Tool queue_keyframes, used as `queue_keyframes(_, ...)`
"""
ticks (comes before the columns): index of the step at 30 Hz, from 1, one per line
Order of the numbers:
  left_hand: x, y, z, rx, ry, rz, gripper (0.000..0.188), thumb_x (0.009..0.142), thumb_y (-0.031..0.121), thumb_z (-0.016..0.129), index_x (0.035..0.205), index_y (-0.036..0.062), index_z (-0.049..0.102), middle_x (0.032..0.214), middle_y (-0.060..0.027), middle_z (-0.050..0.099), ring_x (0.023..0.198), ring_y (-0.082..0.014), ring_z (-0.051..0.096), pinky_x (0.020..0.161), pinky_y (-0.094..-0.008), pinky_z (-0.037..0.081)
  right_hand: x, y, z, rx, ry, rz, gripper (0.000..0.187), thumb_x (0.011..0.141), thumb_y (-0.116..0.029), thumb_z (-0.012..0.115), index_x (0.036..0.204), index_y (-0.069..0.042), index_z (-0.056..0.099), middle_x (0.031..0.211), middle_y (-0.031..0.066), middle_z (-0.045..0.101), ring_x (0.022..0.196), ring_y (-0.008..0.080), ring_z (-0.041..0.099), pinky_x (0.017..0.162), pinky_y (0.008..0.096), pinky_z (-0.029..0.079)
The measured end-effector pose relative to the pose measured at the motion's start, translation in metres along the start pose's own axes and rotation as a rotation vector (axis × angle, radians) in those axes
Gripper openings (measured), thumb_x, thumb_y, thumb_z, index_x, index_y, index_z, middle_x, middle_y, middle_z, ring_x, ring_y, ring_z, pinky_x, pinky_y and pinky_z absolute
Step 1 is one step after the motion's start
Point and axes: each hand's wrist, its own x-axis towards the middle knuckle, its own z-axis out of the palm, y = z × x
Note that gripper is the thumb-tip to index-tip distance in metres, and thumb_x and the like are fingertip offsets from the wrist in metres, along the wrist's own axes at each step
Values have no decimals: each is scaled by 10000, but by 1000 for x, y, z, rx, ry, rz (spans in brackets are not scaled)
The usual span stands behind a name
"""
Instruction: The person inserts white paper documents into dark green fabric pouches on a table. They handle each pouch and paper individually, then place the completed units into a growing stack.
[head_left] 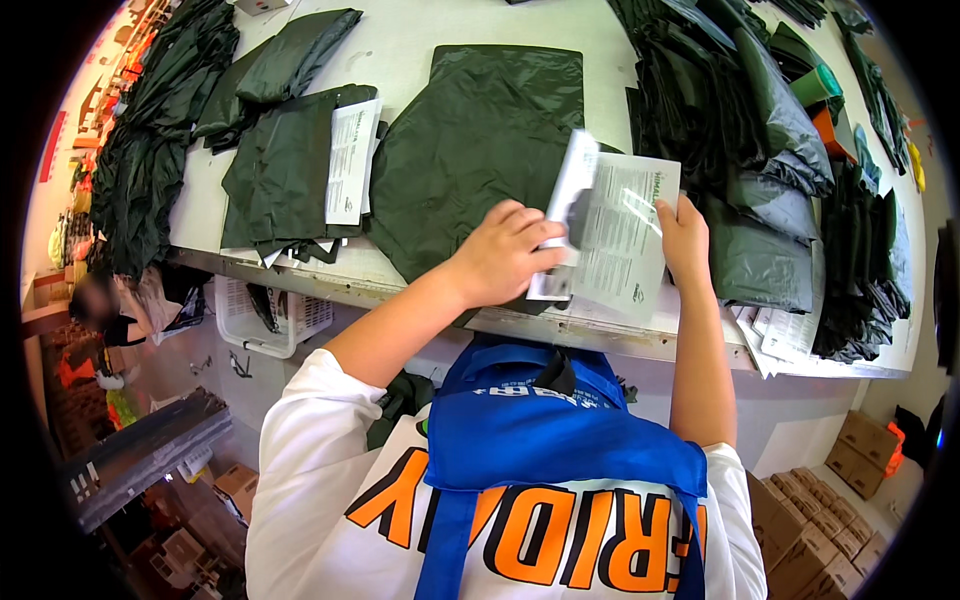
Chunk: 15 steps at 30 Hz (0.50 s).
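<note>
While pinching a glossy white printed sheet (625, 240) by its right edge in the right grip (686, 238), also holding a narrow white card (574, 172) in the left grip (510, 255) — fingers closed around its left side. Unable to tell any join between card and sheet. Noting dark green folded fabric (480, 140) just beyond the left grip, flat on the tabletop (395, 55). Logged left of the left grip: a dark green stack (275, 170) bearing white leaflets (348, 165) — and, near the right grip's right, a dark folded pile (755, 260).
</note>
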Motion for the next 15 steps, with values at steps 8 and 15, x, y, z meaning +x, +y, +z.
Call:
queue_keyframes(8,-40,20,11,246,117,-772,759,734,67,716,1392,91,338,1430,-223,282,1299,-347,348,1011,-413,366,2,12,19,545,-84,262,266,947,-168,510,1076,51,588,928,158,662,820,230,626,747,339,483)
queue_keyframes(15,-110,88,34,-1510,721,-1575,307,905,130,611,1150,17,463,1043,-65,549,989,-170,551,858,-317,462,-17,22,40,980,-92,463,297,978,-134,436,1178,77,501,1073,180,624,915,260,648,790,373,530)
